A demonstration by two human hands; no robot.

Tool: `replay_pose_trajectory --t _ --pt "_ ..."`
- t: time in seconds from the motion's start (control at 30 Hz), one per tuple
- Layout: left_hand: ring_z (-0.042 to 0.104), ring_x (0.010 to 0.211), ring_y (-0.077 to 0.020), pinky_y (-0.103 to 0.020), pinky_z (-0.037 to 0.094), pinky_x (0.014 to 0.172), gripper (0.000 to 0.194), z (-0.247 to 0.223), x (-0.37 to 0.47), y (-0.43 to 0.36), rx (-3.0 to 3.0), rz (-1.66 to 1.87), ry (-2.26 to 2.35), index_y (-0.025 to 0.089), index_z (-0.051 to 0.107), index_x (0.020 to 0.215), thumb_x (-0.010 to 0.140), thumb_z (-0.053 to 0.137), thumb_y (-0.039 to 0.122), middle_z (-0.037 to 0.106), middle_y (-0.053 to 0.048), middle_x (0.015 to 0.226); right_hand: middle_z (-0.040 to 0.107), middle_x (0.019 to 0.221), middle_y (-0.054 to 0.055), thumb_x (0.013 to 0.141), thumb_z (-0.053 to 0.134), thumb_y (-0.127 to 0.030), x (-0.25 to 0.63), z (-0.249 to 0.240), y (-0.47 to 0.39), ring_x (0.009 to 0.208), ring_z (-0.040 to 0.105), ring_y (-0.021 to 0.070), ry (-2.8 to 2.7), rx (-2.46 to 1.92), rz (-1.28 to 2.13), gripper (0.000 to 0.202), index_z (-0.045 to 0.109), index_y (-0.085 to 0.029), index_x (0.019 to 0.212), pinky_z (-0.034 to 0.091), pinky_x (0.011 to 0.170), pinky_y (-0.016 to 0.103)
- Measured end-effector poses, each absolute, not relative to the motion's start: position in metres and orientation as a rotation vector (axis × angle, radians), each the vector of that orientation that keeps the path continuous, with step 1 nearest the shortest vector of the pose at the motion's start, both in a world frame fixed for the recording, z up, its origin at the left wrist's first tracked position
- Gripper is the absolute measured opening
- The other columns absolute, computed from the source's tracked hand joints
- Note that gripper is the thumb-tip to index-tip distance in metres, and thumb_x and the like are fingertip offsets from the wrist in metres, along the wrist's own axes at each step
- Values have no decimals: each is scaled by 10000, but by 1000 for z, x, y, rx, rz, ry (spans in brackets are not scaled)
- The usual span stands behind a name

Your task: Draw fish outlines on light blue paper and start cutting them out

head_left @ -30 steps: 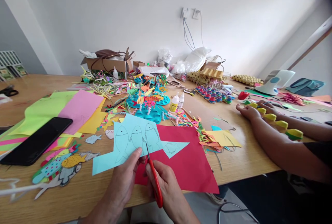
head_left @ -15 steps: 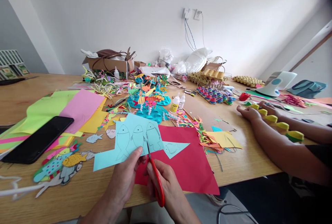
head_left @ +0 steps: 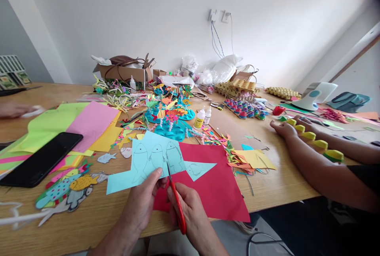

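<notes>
My left hand (head_left: 145,194) pinches the lower edge of a light blue paper (head_left: 150,145), thumb on top. Three fish outlines are drawn on the paper in dark line. My right hand (head_left: 190,212) grips red-handled scissors (head_left: 177,204), whose blades meet the paper between the middle and right-hand fish. Beneath lies a large red paper sheet (head_left: 219,192). On it rests a light blue triangular scrap (head_left: 199,170) with another drawn fish. Cut-out paper fish (head_left: 84,183) are piled to the left of my left hand.
A black phone (head_left: 41,159) lies on coloured paper sheets (head_left: 89,121). Decorated blue egg-carton pieces (head_left: 170,129) and glue bottles (head_left: 200,117) stand ahead. At right, another person's arms (head_left: 308,161) surround a yellow-green carton strip (head_left: 310,137). Another person's hand (head_left: 13,109) shows at far left.
A blurred hand of another person has come in at the far left with something white. My hands, the scissors and the blue paper stay nearly in place; the view shifts slightly.
</notes>
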State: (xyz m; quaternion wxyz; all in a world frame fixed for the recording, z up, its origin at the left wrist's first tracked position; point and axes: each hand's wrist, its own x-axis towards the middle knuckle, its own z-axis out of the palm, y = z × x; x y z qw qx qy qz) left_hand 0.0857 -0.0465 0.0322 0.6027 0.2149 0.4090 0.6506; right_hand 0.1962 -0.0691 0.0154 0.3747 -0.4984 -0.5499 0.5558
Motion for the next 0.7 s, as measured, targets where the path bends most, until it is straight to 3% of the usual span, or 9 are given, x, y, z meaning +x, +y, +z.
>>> replay_pose_trajectory --t 0.2,0.57,0.7 --pt "568 590 -137 -243 484 534 353 26 81 -43 564 1509 893 173 650 887 572 787 257 643 7 725 436 445 -48 871 354 -605 207 30 -76 425 414 87 -1518 -1222 1553 483 420 -188 637 298 427 187" --pt "581 608 -143 -234 499 513 300 29 79 -44 605 1583 926 146 638 808 576 795 254 616 22 661 434 416 -57 876 378 -582 213 40 -76 371 371 68 -1510 -1190 1587 471 468 -176 654 272 388 169" --pt "621 697 -168 -247 525 568 359 29 78 -43 603 1577 875 148 646 918 589 775 212 660 -6 756 449 398 -54 845 412 -621 212 33 -69 339 376 67 -1445 -1116 1698 498 506 -161 679 260 356 166"
